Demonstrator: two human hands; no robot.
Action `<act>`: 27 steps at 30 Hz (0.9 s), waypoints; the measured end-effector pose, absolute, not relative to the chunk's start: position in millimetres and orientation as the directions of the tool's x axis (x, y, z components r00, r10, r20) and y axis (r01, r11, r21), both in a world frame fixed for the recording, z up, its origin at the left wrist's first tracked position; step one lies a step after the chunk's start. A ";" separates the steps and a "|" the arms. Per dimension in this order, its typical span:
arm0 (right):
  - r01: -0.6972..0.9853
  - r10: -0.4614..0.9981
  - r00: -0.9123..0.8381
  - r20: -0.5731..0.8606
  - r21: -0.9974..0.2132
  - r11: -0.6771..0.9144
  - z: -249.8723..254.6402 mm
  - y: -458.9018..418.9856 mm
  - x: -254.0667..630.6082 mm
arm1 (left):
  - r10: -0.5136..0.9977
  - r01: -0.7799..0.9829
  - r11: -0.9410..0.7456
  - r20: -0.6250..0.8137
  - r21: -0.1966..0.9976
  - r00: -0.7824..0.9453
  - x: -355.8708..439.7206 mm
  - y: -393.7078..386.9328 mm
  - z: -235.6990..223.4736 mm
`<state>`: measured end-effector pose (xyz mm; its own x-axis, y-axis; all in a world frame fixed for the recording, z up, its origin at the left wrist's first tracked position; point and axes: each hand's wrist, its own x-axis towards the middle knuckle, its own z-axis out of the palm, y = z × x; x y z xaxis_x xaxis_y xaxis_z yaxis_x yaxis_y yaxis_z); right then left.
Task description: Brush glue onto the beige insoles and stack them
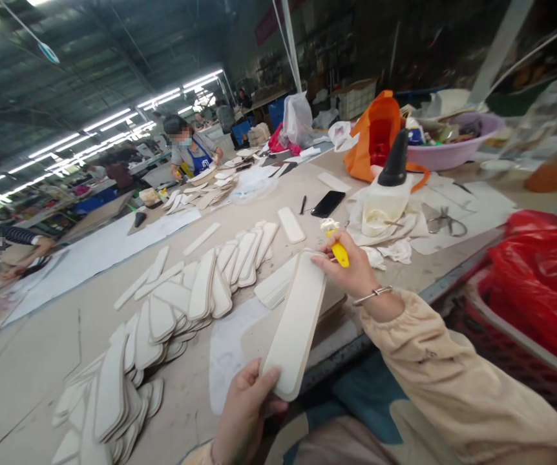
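Observation:
My left hand (244, 407) grips the near end of a long, flat, cream-coloured padded strip (295, 326), thumb on top. My right hand (349, 268) is closed on a yellow-handled brush (337, 248) and also touches the strip's far end with its fingertips. The brush's white head (329, 225) points away from me. Under the strip lies a short stack of similar strips (276, 284) at the table's edge.
Several overlapping cream strips (176, 303) fan across the table (41, 336). A glue bottle with a black cone cap (388, 194), a phone (327, 203), scissors (446, 223), an orange bag (375, 135), a purple basin (457, 152) and a red bag (545, 284) are to the right. Other people work at the far left.

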<state>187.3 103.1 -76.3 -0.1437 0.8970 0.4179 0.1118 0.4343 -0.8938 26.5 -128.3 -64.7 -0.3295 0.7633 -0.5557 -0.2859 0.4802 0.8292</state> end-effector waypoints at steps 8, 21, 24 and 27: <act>0.422 0.783 -0.392 0.484 -0.662 0.620 -89.2 83.6 178.9 | 0.690 -0.356 0.533 -0.638 0.768 -0.343 9.8 -139.0 -76.2; -0.171 0.415 -0.807 0.421 -0.838 0.518 -96.1 2.2 136.1 | 0.632 -0.352 0.583 -0.681 0.733 -0.371 -5.9 -138.9 -110.7; -0.045 0.515 -0.795 0.320 -0.878 0.476 -96.1 18.5 141.8 | 0.636 -0.329 0.595 -0.680 0.734 -0.367 -7.9 -140.2 -113.8; 0.049 0.599 -0.751 0.280 -0.880 0.472 -96.8 39.0 148.5 | 0.632 -0.322 0.597 -0.678 0.734 -0.375 -7.9 -140.3 -112.2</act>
<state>148.5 39.0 -96.8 -0.7506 0.5987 0.2796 0.0487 0.4721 -0.8802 -7.9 -140.3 -112.2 -0.3750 0.6318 -0.6784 -0.3220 0.5975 0.7344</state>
